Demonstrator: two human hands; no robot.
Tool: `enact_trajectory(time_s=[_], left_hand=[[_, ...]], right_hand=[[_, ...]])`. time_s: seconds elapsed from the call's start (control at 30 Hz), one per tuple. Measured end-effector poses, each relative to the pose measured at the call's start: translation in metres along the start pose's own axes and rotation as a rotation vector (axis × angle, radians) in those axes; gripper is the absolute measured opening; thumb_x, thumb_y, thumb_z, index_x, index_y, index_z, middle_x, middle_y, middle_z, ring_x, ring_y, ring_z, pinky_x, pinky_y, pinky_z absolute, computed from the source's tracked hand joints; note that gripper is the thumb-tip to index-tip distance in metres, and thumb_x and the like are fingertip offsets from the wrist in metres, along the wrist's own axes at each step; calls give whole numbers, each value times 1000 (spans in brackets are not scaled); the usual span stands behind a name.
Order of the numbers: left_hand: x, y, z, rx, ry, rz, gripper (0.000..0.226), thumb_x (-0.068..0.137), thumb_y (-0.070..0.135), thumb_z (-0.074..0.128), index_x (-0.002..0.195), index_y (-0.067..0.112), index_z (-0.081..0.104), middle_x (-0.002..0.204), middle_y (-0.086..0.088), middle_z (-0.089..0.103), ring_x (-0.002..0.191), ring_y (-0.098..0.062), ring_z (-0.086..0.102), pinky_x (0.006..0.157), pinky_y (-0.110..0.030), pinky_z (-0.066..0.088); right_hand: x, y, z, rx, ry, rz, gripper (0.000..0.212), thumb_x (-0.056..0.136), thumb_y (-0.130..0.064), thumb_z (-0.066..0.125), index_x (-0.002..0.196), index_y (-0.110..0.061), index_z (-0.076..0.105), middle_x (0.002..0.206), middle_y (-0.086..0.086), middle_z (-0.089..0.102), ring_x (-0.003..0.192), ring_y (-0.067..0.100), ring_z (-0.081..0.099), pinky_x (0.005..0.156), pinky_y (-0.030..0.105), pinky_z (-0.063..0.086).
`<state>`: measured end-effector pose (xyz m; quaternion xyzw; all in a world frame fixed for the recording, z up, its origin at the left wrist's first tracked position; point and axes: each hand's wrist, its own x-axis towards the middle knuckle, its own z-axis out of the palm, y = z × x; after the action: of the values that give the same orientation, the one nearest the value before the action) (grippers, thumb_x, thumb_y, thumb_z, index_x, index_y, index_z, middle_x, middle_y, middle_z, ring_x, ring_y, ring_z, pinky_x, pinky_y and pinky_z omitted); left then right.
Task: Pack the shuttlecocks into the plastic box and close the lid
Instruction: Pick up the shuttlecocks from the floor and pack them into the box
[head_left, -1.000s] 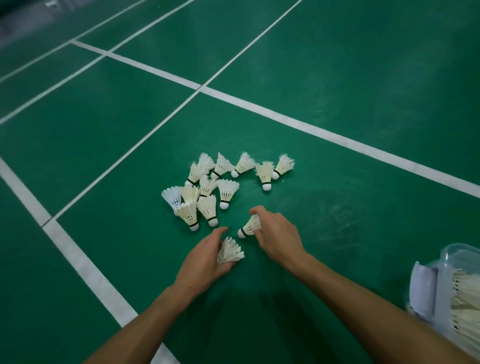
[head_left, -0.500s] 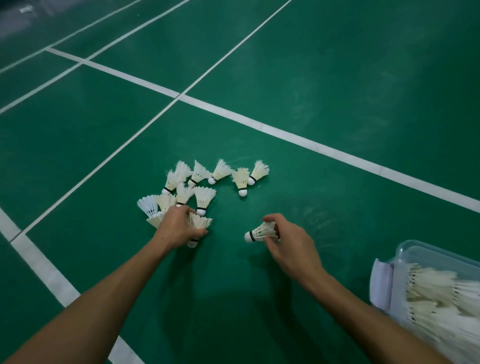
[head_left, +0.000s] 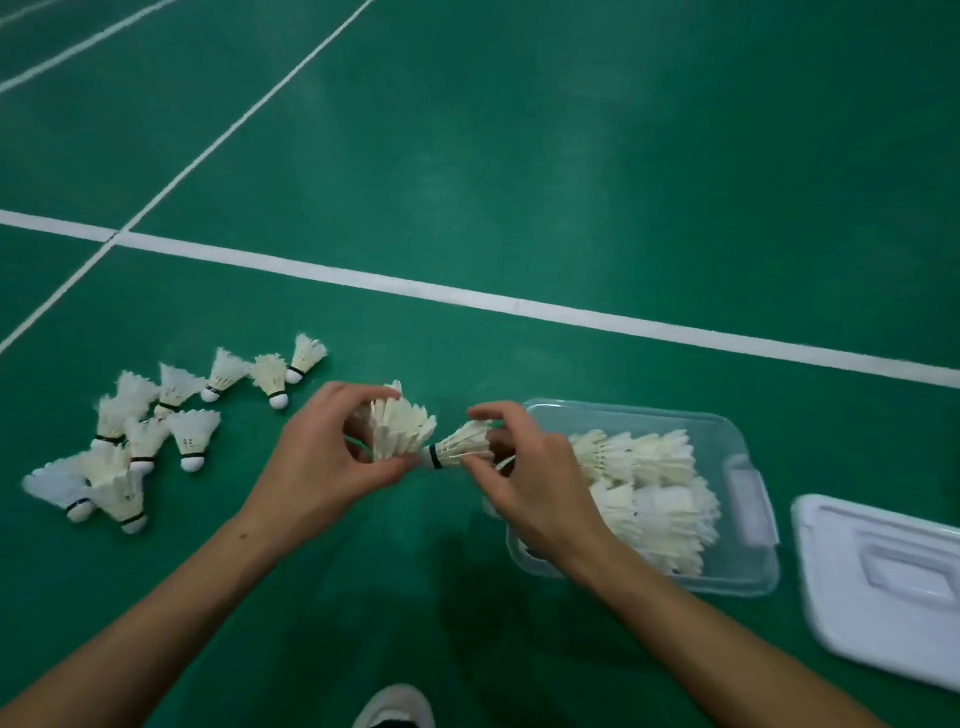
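My left hand (head_left: 327, 457) grips a short nested stack of white shuttlecocks (head_left: 400, 426), feathers pointing right. My right hand (head_left: 524, 478) pinches a single shuttlecock (head_left: 462, 444) by its feathers, its cork tip touching the open end of that stack. Both hands hover above the green floor, just left of the clear plastic box (head_left: 748, 577). Rows of nested shuttlecocks (head_left: 654, 488) lie inside the box. Several loose shuttlecocks (head_left: 150, 431) are scattered on the floor at the left. The white lid (head_left: 883, 582) lies flat on the floor to the right of the box.
White court lines (head_left: 519, 304) cross the green floor beyond the hands. The toe of a shoe (head_left: 395, 709) shows at the bottom edge, between my forearms.
Both hands have lifted off the floor and come together near the box. The left now holds a stack, and the right has brought its shuttlecock to the stack's end. The view swung right.
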<state>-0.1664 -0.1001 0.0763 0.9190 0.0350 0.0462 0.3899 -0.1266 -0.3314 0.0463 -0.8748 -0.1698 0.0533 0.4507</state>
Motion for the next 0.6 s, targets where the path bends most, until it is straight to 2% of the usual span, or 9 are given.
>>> enact_trajectory(time_s=[0.13, 0.23, 0.33, 0.4, 0.5, 0.6], left_hand=[[16, 49, 33, -28, -74, 149, 63, 70, 29, 96, 127, 27, 69, 113, 8, 59, 88, -8, 66, 74, -22, 58], [22, 68, 56, -59, -33, 182, 65, 70, 32, 94, 129, 27, 68, 112, 8, 59, 88, -7, 66, 71, -24, 60], [26, 78, 70, -100, 49, 161, 64, 73, 31, 93, 131, 28, 67, 112, 6, 58, 88, -9, 64, 74, -25, 61], [26, 81, 76, -121, 93, 153, 64, 74, 31, 93, 132, 28, 67, 114, 6, 58, 88, -9, 64, 74, -25, 61], [26, 81, 81, -132, 105, 137, 63, 74, 28, 93, 131, 27, 67, 115, 5, 58, 88, -9, 64, 73, -24, 60], [29, 80, 84, -131, 88, 150, 62, 74, 26, 93, 130, 27, 68, 115, 4, 58, 87, -11, 64, 71, -27, 60]], right_hand=[[-23, 20, -46, 37, 81, 62, 40, 93, -26, 77, 129, -29, 60, 98, -6, 79, 78, 5, 72, 75, 36, 62], [-36, 32, -71, 45, 128, 84, 39, 95, -24, 75, 130, -28, 60, 100, -5, 78, 76, 4, 71, 74, 35, 62], [-47, 49, -94, 7, 173, 121, 39, 94, -21, 74, 130, -25, 60, 80, -12, 70, 68, 5, 64, 64, 26, 55], [-56, 60, -106, -36, 119, 176, 41, 92, -21, 76, 128, -28, 60, 70, -12, 59, 64, 5, 59, 61, 21, 48], [-65, 67, -101, -33, -64, 223, 43, 89, -21, 81, 125, -33, 61, 90, -18, 62, 73, -2, 65, 69, 14, 53], [-67, 68, -84, -90, -196, 210, 41, 88, -24, 83, 121, -32, 60, 94, -17, 63, 78, -2, 63, 75, 14, 54]])
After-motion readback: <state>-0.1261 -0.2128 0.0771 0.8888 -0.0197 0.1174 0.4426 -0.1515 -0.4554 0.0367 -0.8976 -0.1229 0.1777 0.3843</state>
